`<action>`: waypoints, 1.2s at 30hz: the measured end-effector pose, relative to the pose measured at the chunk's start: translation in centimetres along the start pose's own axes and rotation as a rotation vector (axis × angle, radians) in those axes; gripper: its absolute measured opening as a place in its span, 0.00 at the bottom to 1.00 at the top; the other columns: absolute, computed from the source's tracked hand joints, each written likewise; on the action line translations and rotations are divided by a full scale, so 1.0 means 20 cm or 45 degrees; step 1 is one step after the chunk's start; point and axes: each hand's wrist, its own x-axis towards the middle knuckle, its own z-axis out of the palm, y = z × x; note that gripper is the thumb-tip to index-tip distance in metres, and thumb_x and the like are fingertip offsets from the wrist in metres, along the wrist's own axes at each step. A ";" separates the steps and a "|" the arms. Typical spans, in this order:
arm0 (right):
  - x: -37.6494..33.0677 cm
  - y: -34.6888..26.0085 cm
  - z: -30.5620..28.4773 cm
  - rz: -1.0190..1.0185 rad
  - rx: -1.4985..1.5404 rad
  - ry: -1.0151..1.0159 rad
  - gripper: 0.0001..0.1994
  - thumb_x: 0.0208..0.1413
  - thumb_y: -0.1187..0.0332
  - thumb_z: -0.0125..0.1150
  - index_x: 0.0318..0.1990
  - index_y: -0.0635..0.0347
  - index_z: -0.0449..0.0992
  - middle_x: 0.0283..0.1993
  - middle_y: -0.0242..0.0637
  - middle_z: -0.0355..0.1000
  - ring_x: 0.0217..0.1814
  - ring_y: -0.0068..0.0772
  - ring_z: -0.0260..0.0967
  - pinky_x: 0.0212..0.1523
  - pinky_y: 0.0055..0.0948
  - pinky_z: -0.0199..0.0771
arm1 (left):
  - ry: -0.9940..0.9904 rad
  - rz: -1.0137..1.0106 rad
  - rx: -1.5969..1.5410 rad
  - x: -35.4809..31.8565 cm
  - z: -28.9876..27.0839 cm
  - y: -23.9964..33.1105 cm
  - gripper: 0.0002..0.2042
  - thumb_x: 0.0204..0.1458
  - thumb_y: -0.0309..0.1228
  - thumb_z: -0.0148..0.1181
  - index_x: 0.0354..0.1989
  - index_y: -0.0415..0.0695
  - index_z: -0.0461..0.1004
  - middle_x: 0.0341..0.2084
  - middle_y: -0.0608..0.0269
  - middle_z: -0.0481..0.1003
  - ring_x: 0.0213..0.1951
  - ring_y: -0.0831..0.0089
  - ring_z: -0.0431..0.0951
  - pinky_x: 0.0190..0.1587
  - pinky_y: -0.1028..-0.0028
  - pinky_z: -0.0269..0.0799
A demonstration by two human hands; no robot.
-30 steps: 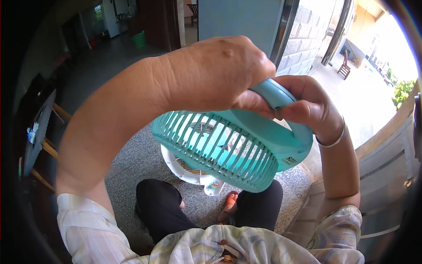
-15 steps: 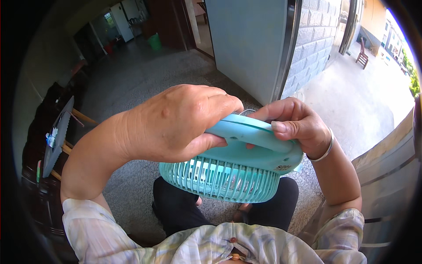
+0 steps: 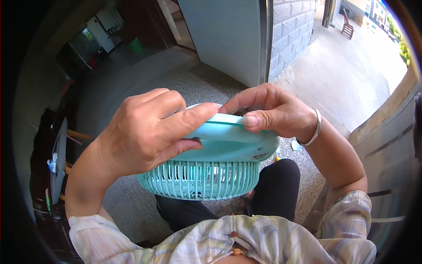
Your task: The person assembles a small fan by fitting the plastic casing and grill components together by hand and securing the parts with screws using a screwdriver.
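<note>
A turquoise plastic fan (image 3: 200, 179) with a slatted round cage is held above my lap. Its smooth curved handle (image 3: 228, 128) faces up, with a dark seam line along it. My left hand (image 3: 147, 130) pinches the handle's left part between thumb and fingers. On the right, my right hand (image 3: 279, 112) grips the seamed edge, thumb on the near side and fingers partly hidden behind. Whether a small part sits between the fingertips cannot be made out.
My knees (image 3: 277, 185) are below the fan, over speckled floor. A grey board (image 3: 59, 163) stands on the left beside dark furniture. Further off are a pale door (image 3: 224, 39), a brick-patterned wall (image 3: 292, 35), a green bucket (image 3: 135, 45) and a wooden chair (image 3: 347, 26) outside.
The fan has shifted left in view and levelled out. My left hand has moved left and lower along the handle. My right hand has come left with the fan, and the background has shifted.
</note>
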 end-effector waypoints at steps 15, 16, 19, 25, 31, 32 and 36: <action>-0.04 0.07 0.04 0.030 0.030 0.035 0.17 0.54 0.59 0.57 0.40 0.66 0.76 0.33 0.33 0.73 0.35 0.20 0.69 0.37 0.20 0.70 | -0.037 -0.034 0.076 -0.05 0.01 0.08 0.21 0.41 0.30 0.61 0.45 0.36 0.68 0.27 0.54 0.69 0.27 0.64 0.73 0.25 0.72 0.68; -0.05 0.06 0.06 0.032 0.035 0.028 0.17 0.54 0.59 0.57 0.40 0.66 0.76 0.33 0.33 0.73 0.35 0.20 0.69 0.37 0.20 0.70 | -0.041 -0.042 0.076 -0.06 0.02 0.09 0.21 0.41 0.30 0.61 0.45 0.36 0.68 0.27 0.54 0.69 0.27 0.64 0.73 0.25 0.72 0.68; -0.09 0.06 0.06 0.037 -0.082 -0.112 0.18 0.54 0.60 0.57 0.44 0.67 0.73 0.37 0.36 0.73 0.39 0.23 0.68 0.42 0.23 0.69 | 0.090 0.065 0.099 -0.07 0.04 0.15 0.22 0.39 0.29 0.62 0.45 0.37 0.68 0.28 0.54 0.69 0.27 0.64 0.73 0.25 0.73 0.68; -0.16 0.14 0.08 -0.009 0.298 -0.295 0.26 0.47 0.69 0.63 0.52 0.75 0.64 0.42 0.46 0.71 0.44 0.29 0.69 0.46 0.25 0.68 | 0.140 0.013 0.062 -0.12 0.04 0.23 0.20 0.35 0.25 0.63 0.42 0.43 0.73 0.24 0.61 0.67 0.19 0.77 0.70 0.16 0.80 0.66; -0.28 0.13 0.23 -0.195 -0.281 -0.222 0.25 0.43 0.65 0.68 0.44 0.77 0.68 0.30 0.48 0.73 0.29 0.33 0.73 0.29 0.23 0.72 | 0.079 -0.116 -0.095 -0.23 -0.01 0.39 0.20 0.34 0.25 0.62 0.42 0.45 0.74 0.24 0.65 0.64 0.18 0.79 0.67 0.16 0.82 0.61; -0.31 0.14 0.25 -0.266 -0.368 -0.186 0.22 0.43 0.64 0.68 0.40 0.75 0.71 0.28 0.48 0.72 0.26 0.34 0.73 0.27 0.24 0.72 | 0.066 -0.144 -0.131 -0.24 -0.02 0.40 0.20 0.34 0.25 0.62 0.42 0.45 0.74 0.24 0.66 0.64 0.19 0.79 0.67 0.16 0.82 0.61; -0.37 0.22 0.36 -0.558 -0.711 0.048 0.16 0.40 0.65 0.69 0.30 0.70 0.73 0.22 0.42 0.70 0.20 0.32 0.70 0.22 0.24 0.70 | -0.144 -0.248 -0.344 -0.27 -0.04 0.35 0.19 0.37 0.31 0.64 0.42 0.42 0.74 0.21 0.63 0.66 0.19 0.77 0.68 0.18 0.80 0.62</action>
